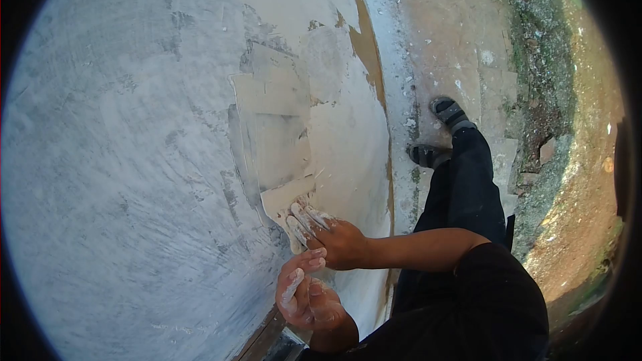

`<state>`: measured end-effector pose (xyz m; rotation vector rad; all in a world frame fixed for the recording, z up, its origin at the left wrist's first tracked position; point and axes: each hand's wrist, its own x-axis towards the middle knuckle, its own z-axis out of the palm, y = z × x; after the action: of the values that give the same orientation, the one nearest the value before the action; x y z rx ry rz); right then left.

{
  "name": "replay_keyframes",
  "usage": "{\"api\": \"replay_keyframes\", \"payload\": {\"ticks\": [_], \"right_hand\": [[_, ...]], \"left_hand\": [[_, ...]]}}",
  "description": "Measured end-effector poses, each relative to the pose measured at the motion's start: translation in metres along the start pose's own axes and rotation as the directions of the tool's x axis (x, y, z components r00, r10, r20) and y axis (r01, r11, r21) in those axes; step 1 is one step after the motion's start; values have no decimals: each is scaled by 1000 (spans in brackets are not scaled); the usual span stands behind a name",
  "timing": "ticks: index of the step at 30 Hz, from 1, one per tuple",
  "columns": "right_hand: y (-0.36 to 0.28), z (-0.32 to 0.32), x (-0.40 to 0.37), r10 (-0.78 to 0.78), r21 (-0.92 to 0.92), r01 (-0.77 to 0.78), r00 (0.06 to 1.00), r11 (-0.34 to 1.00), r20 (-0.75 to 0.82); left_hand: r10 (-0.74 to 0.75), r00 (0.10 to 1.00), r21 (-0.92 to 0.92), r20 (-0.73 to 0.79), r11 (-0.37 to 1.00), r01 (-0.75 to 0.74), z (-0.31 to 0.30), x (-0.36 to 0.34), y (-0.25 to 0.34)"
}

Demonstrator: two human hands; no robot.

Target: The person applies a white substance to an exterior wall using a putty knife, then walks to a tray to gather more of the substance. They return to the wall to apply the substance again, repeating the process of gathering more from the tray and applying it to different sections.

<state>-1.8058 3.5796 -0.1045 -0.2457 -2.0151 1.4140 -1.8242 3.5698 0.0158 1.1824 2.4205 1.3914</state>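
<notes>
My right hand [338, 244] is closed on a wide putty knife [286, 194], its fingers laid along the blade and smeared with pale putty. The blade is against the wall [167, 160], beside a patch of cream filler [277, 93]. Just below it in the picture, my left hand [311, 294] is loosely curled, with its fingers apart and white putty on them. I see nothing held in it. The knife's handle is hidden by my right hand.
A brown strip [368, 53] runs along the wall's base. Beyond it lies a dusty paved walkway [461, 47] where my sandalled feet [448, 113] stand. Rough, broken ground [542, 93] borders the walkway. A dark brown edge [264, 337] shows near my left hand.
</notes>
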Motion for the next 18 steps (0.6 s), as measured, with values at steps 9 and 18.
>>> {"api": "replay_keyframes", "payload": {"ticks": [9, 18], "right_hand": [[44, -62, 54, 149, -97, -175, 961, 980, -231], [89, -32, 102, 156, -148, -188, 967, 971, -201]], "left_hand": [[-44, 999, -15, -18, 999, 44, -2, -1, -6], [-48, 995, 17, -90, 999, 50, -4, -3, -11]]}}
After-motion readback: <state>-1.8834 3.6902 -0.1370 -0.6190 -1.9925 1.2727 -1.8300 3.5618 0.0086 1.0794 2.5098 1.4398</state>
